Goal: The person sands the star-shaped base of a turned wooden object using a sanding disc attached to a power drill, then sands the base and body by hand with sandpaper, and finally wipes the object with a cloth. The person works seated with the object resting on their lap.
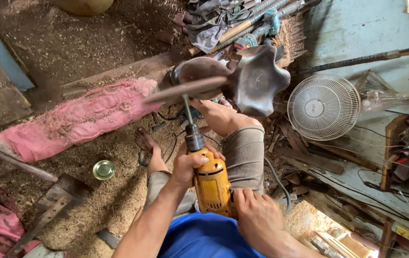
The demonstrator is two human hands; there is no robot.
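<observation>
Hands first, nearest to us: we see the right hand (257, 210) closed around the rear grip of a yellow power drill (212, 184), fingers curled tight against its housing; the left hand (188, 165) wraps the front of the drill body just behind the chuck, fingers fully closed over the top; a blue shirt (204, 236) shows below them. The drill points up and away from us, held over the person's bent knees in grey shorts (242, 153); its shaft carries a flat sanding disc (185, 91), blurred in our view, which meets a dark carved wooden bowl (254, 79) with a wavy rim; the bowl sits just beyond the knees, tilted on its side; a bare foot (145, 141) rests on the sawdust floor (99, 191) to the left. Farther left lie a small round metal lid (103, 169) and a long pink cloth bundle (78, 119); to the right a white electric fan (324, 106) lies face up; beyond the bowl, tools (250, 28) are piled.
</observation>
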